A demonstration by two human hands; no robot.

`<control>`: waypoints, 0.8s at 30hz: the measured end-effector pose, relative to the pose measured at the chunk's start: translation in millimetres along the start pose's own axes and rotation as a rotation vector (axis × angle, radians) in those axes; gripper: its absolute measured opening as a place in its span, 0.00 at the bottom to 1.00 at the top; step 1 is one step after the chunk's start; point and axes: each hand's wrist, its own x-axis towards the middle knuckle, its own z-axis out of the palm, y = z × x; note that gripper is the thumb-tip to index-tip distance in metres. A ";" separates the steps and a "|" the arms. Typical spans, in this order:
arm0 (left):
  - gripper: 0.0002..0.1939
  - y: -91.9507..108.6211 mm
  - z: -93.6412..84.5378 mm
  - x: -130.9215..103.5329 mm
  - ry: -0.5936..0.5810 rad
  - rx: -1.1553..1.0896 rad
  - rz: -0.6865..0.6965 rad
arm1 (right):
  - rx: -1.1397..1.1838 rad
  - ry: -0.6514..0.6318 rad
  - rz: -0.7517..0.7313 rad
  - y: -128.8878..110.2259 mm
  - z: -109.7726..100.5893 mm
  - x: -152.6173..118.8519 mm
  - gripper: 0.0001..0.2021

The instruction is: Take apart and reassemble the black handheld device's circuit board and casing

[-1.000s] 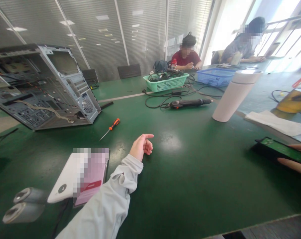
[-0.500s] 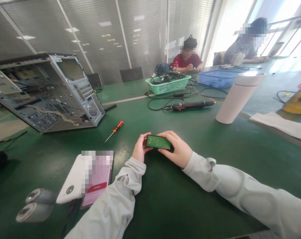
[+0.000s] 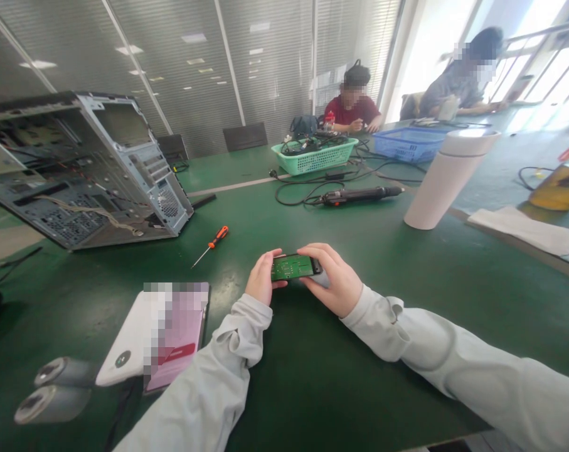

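Circuit board (image 3: 291,267), small, flat, rectangular and green with tiny pale solder marks, is sitting just below the middle of the frame, lifted slightly off the green table (image 3: 406,301). Both hands are pinching it by its short ends: the left hand (image 3: 261,280) is closing thumb and curled fingers on its left end, and the right hand (image 3: 334,280) is wrapping fingers over its right end and far edge. Both arms are wearing pale grey fabric sleeves.

An orange-handled screwdriver (image 3: 211,244) with a thin metal shaft is lying left of the hands, well apart from them. An opened metal computer case (image 3: 84,169) is tilting in the upper left, showing perforated panels and loose wires inside. A white power bank (image 3: 131,339) and a pink phone (image 3: 178,339) are lying in the lower left, beside two grey cylinders (image 3: 53,389). A black electric screwdriver (image 3: 359,195) with coiled cable is lying beyond the hands. A smooth white cylindrical tumbler (image 3: 446,179) is standing to the right.

Two plastic mesh baskets are sitting in the upper middle: a mint-green basket (image 3: 315,157) holding dark cables, and a blue basket (image 3: 406,144) whose contents cannot be seen. Two people are sitting at the far end.
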 end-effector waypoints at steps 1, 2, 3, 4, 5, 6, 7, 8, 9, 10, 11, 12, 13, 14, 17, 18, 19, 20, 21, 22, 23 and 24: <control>0.19 -0.2 0.0 0.6 -0.004 -0.007 -0.004 | 0.012 0.003 0.000 -0.5 -0.4 0.3 0.17; 0.20 -0.4 0.0 1.0 -0.011 -0.015 -0.011 | 0.020 0.004 0.004 -0.8 -0.9 0.6 0.16; 0.20 -0.5 0.0 1.4 -0.016 -0.024 -0.021 | 0.027 0.005 0.011 -1.0 -1.4 0.7 0.15; 0.20 -0.4 0.0 1.6 -0.020 -0.031 -0.030 | 0.034 0.005 0.021 -0.9 -1.9 0.7 0.14; 0.20 -0.3 -0.1 1.7 -0.024 -0.037 -0.034 | 0.042 0.006 0.036 -0.6 -2.1 0.7 0.13; 0.19 -0.2 -0.2 1.8 -0.025 -0.040 -0.034 | 0.052 0.010 0.057 -0.1 -2.2 0.5 0.12; 0.18 -0.1 -0.5 2.0 -0.027 -0.044 -0.034 | 0.068 0.017 0.086 0.7 -2.0 0.3 0.11; 0.18 -0.3 -0.8 2.3 -0.030 -0.051 -0.034 | 0.092 0.024 0.123 1.7 -1.6 0.2 0.11; 0.18 -0.8 -1.1 2.6 -0.031 -0.060 -0.031 | 0.128 0.034 0.171 2.9 -1.2 0.2 0.11; 0.19 -1.5 -1.4 3.1 -0.033 -0.069 -0.026 | 0.175 0.043 0.234 4.1 -0.7 0.4 0.11; 0.20 -2.4 -1.7 3.5 -0.037 -0.074 -0.022 | 0.237 0.051 0.313 5.4 -0.4 1.0 0.12; 0.21 -3.4 -1.8 3.7 -0.043 -0.073 -0.015 | 0.313 0.059 0.406 6.5 -0.3 2.1 0.13; 0.22 -4.5 -1.6 3.7 -0.050 -0.066 -0.004 | 0.402 0.068 0.514 7.4 -0.7 3.7 0.14; 0.24 -5.4 -1.3 3.3 -0.062 -0.052 0.011 | 0.503 0.080 0.639 8.0 -1.5 5.8 0.15; 0.26 -6.0 1.1 0.1 -0.097 0.015 0.093 | 0.831 0.081 1.071 6.8 -6.7 14.0 0.15; 0.26 -5.2 2.1 -1.4 -0.099 0.039 0.123 | 0.924 0.058 1.207 5.4 -8.9 16.7 0.14; 0.26 -4.1 2.9 -2.8 -0.095 0.062 0.148 | 0.999 0.024 1.317 3.6 -11.2 19.2 0.13; 0.25 -2.8 3.5 -4.0 -0.084 0.079 0.166 | 1.054 -0.016 1.396 1.6 -13.4 21.2 0.12; 0.24 -1.4 3.6 -4.7 -0.067 0.090 0.176 | 1.096 -0.055 1.448 -0.5 -15.3 22.6 0.11; 0.23 -0.3 3.3 -4.9 -0.049 0.095 0.179 | 1.133 -0.093 1.480 -2.6 -16.7 23.6 0.11; 0.22 0.4 2.5 -4.4 -0.031 0.095 0.177 | 1.167 -0.129 1.504 -4.7 -17.9 24.1 0.11; 0.21 0.7 1.5 -3.4 -0.015 0.093 0.174 | 1.196 -0.169 1.524 -6.7 -18.7 24.3 0.12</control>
